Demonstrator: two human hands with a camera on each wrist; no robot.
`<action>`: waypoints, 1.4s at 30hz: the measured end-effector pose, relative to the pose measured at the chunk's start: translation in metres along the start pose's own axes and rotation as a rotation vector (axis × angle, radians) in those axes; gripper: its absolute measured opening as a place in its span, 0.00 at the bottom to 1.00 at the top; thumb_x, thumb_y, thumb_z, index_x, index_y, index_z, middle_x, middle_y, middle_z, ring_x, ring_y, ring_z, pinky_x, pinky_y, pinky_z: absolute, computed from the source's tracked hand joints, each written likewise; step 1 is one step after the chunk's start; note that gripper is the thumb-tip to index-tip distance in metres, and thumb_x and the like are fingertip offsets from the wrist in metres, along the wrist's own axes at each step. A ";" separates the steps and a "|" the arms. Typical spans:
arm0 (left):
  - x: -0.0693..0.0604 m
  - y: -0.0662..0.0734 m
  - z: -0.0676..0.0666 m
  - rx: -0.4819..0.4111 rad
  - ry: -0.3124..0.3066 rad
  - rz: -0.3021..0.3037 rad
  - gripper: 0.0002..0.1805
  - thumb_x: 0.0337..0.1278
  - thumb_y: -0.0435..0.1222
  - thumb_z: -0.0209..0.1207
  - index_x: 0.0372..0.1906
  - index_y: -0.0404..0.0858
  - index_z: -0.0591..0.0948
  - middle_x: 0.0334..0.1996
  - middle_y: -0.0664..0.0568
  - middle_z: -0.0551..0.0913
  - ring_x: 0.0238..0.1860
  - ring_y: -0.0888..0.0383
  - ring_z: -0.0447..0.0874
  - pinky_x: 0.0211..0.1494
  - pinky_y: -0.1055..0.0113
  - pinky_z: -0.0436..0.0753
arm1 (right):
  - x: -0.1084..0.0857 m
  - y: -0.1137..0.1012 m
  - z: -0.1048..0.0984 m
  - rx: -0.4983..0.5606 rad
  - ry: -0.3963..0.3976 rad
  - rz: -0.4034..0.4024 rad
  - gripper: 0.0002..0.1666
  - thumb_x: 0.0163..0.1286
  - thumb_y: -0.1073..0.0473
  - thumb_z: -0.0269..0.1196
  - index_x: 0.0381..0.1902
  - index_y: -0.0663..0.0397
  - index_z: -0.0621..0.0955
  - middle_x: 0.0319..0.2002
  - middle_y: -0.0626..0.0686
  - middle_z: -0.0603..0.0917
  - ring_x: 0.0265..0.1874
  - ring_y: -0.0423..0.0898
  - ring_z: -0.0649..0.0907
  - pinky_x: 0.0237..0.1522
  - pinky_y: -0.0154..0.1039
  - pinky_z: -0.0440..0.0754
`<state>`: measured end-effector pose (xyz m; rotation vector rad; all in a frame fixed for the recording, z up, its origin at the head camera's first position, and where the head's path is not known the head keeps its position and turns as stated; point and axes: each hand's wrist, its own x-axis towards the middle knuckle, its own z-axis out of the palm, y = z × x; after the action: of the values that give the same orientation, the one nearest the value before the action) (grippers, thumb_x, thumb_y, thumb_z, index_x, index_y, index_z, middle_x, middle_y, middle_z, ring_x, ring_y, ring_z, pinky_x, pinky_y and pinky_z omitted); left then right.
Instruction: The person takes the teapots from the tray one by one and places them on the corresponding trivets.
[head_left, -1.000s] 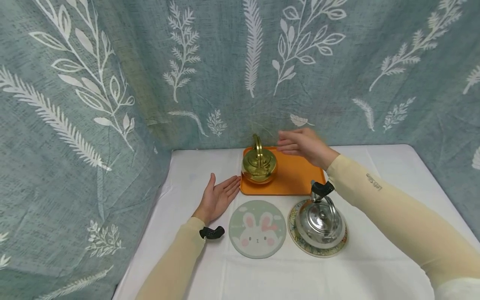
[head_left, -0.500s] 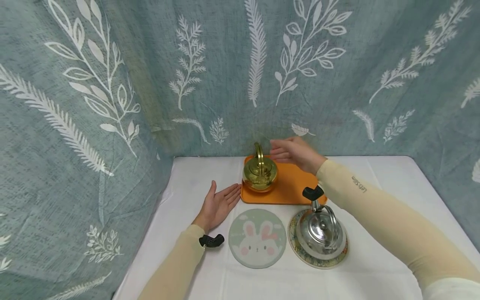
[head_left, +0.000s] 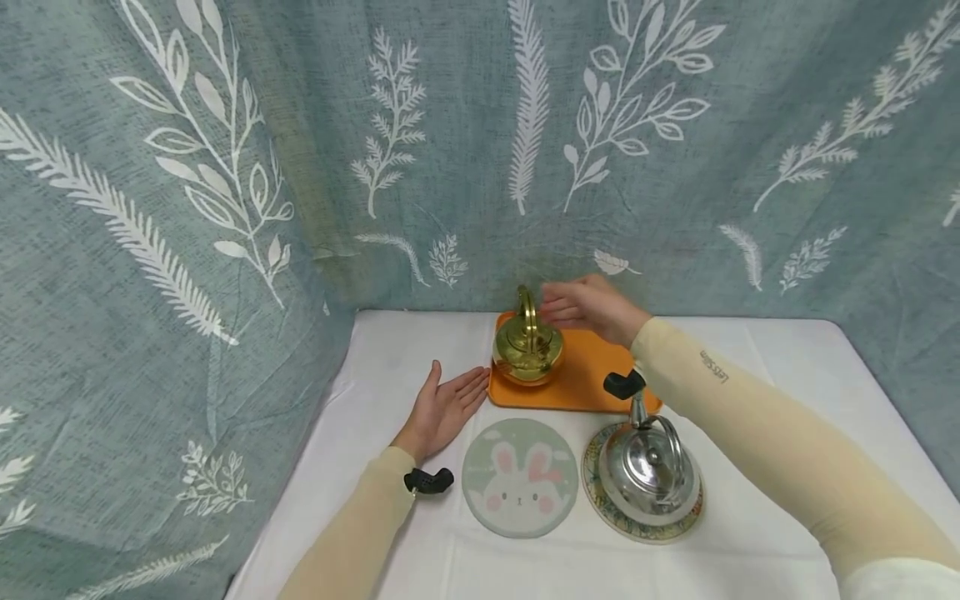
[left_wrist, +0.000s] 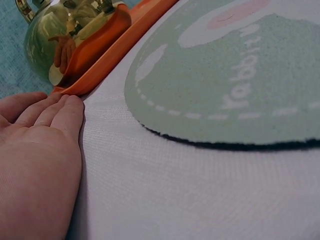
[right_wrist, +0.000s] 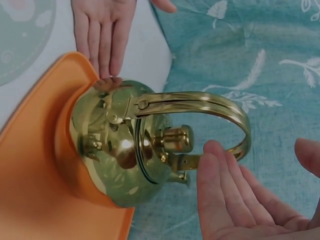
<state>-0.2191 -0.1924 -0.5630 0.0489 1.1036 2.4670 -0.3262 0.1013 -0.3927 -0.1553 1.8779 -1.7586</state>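
The gold kettle (head_left: 527,350) stands at the left end of the orange tray (head_left: 600,375), its handle upright. My left hand (head_left: 442,410) lies palm up on the cloth, fingers straight, fingertips at the tray's left edge; in the left wrist view the hand (left_wrist: 42,160) meets the tray's corner (left_wrist: 92,75). My right hand (head_left: 588,307) is raised just right of the kettle's handle, fingers extended. In the right wrist view the fingers (right_wrist: 220,185) are beside the gold handle (right_wrist: 200,102); whether they touch it I cannot tell.
Nearer me, a round rabbit mat (head_left: 520,477) lies on the white cloth (head_left: 420,550). To its right a silver kettle (head_left: 648,475) stands on a patterned round mat (head_left: 592,492), below my right wrist. A leaf-patterned curtain (head_left: 465,150) rises behind and at both sides.
My right hand has moved left and closer to the gold kettle's handle. The left hand keeps its place at the tray edge. The head view has shifted slightly.
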 end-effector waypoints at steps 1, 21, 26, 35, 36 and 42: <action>-0.001 -0.001 0.000 0.004 -0.003 0.001 0.57 0.81 0.71 0.32 0.87 0.27 0.43 0.88 0.37 0.42 0.88 0.45 0.40 0.88 0.58 0.50 | 0.001 0.001 0.000 0.000 0.003 0.006 0.32 0.87 0.53 0.60 0.72 0.76 0.74 0.65 0.73 0.81 0.65 0.64 0.83 0.70 0.54 0.81; -0.003 -0.011 -0.002 0.043 -0.037 0.010 0.58 0.81 0.71 0.31 0.86 0.25 0.42 0.88 0.35 0.39 0.88 0.43 0.38 0.88 0.56 0.48 | 0.009 0.019 0.011 0.035 0.006 0.048 0.33 0.85 0.56 0.62 0.77 0.73 0.71 0.68 0.71 0.77 0.58 0.55 0.86 0.72 0.53 0.79; -0.004 -0.005 -0.002 0.040 -0.021 0.012 0.57 0.81 0.71 0.32 0.87 0.26 0.42 0.88 0.36 0.41 0.88 0.44 0.39 0.88 0.56 0.48 | 0.012 0.016 0.016 0.021 0.019 0.046 0.32 0.84 0.58 0.64 0.75 0.74 0.72 0.67 0.70 0.78 0.60 0.57 0.86 0.71 0.54 0.80; -0.002 0.001 -0.002 0.048 -0.006 0.024 0.56 0.81 0.70 0.32 0.87 0.27 0.45 0.87 0.36 0.44 0.87 0.45 0.43 0.88 0.57 0.50 | 0.017 0.013 0.020 -0.018 0.029 0.032 0.30 0.85 0.59 0.63 0.74 0.74 0.73 0.67 0.71 0.80 0.67 0.63 0.82 0.70 0.53 0.81; -0.002 0.001 -0.002 0.049 -0.005 0.025 0.56 0.81 0.71 0.32 0.87 0.26 0.45 0.87 0.36 0.44 0.87 0.44 0.43 0.88 0.57 0.50 | 0.017 0.013 0.020 -0.022 0.027 0.030 0.31 0.85 0.59 0.63 0.75 0.74 0.73 0.68 0.71 0.79 0.67 0.63 0.82 0.70 0.53 0.81; -0.002 0.000 -0.003 0.039 -0.012 0.021 0.56 0.81 0.71 0.31 0.87 0.27 0.44 0.88 0.36 0.43 0.87 0.44 0.42 0.88 0.57 0.50 | 0.016 0.012 0.022 -0.029 0.022 0.018 0.29 0.86 0.61 0.61 0.75 0.74 0.73 0.65 0.70 0.82 0.64 0.61 0.84 0.68 0.53 0.83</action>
<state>-0.2181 -0.1953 -0.5645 0.0865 1.1516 2.4606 -0.3264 0.0763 -0.4088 -0.1299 1.9152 -1.7289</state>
